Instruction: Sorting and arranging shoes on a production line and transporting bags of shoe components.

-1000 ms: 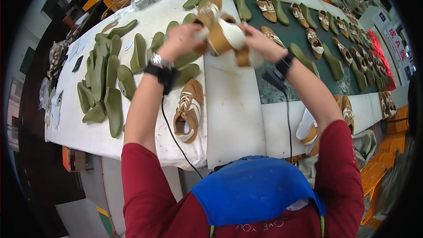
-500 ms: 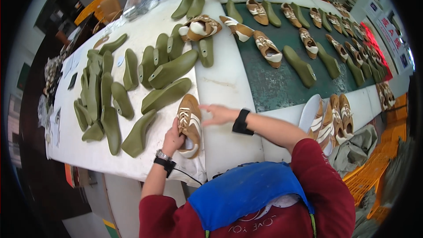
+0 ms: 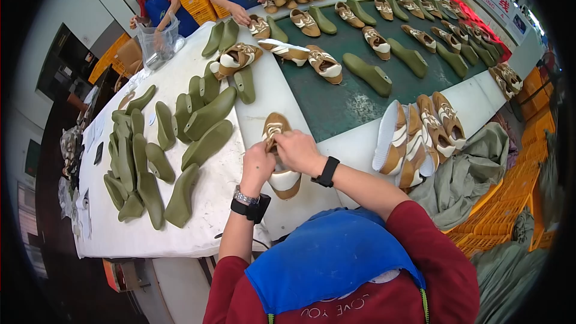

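Both hands [image 3: 282,159] now on tan shoe [image 3: 277,159], prob. gripping.

Both forearms came up from the lower edge, sleeved in dark red to the elbow and bare below, converging toward the middle of the view. Left hand [image 3: 258,168] sat with knuckles up and fingers curled downward and closed, a metal-banded watch and a black strap on its wrist; left forearm ran nearly straight up from the lower edge. Right hand [image 3: 298,151] lay just beside and touching the left, fingers likewise bent and pinching down, wrist carrying a black band, the right forearm angled in from the lower right with the elbow bent.
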`<state>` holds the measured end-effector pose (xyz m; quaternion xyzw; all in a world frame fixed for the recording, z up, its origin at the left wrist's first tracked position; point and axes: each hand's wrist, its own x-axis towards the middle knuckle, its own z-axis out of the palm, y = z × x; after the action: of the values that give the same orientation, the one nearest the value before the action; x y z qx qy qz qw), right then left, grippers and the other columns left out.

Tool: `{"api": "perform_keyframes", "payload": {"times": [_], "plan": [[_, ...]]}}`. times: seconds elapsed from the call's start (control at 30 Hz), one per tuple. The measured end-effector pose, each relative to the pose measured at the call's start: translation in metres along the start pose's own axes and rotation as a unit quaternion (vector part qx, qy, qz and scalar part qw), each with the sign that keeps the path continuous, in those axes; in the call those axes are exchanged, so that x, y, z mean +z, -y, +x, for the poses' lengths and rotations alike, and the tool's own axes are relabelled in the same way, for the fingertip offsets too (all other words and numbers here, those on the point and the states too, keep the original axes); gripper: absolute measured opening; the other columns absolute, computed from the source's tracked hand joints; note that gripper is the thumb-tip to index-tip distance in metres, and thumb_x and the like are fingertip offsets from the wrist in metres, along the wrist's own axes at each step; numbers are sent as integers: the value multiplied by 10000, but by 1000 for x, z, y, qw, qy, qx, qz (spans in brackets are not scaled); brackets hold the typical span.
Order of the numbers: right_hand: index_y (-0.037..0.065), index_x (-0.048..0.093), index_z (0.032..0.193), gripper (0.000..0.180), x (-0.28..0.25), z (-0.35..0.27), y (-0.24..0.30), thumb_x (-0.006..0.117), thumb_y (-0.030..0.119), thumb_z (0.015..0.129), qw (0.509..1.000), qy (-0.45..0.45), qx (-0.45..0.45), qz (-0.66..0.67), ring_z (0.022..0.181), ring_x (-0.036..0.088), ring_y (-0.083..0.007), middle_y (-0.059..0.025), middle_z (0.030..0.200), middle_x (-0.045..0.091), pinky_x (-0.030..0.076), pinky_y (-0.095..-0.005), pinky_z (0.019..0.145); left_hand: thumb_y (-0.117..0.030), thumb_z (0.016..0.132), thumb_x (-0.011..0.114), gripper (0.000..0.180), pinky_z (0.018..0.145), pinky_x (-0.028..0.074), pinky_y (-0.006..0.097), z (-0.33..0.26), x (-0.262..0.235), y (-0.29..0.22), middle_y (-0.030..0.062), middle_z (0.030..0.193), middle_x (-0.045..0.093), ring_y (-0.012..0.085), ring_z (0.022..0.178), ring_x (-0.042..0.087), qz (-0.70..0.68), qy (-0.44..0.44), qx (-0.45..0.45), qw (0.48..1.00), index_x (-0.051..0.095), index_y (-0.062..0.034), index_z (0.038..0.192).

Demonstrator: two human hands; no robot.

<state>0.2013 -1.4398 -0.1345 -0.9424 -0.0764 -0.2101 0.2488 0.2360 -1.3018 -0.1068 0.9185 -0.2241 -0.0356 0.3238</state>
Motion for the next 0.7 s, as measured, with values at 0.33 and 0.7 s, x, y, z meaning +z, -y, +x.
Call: {"api": "perform_keyframes", "payload": {"times": [0.33,0.7], "plan": [[67,500,958,220,-99,-24,-35,569,37,752,979,-100,6,177,757,587,-343,-134,819,594,481,-398,636,54,707,462,284,660,497,370,-3,11,-45,157,742,629,325,677,604,-45,-194,126,972,587,8,958],[92,494,1024,301,-113,-31,-62,587,75,738,965,-45,28,255,727,604,-336,-130,782,615,480,-401,634,-30,743,581,399,672,495,372,4,44,-108,129,1007,599,299,854,598,92,-123,332,931,518,-63,1135]]}}
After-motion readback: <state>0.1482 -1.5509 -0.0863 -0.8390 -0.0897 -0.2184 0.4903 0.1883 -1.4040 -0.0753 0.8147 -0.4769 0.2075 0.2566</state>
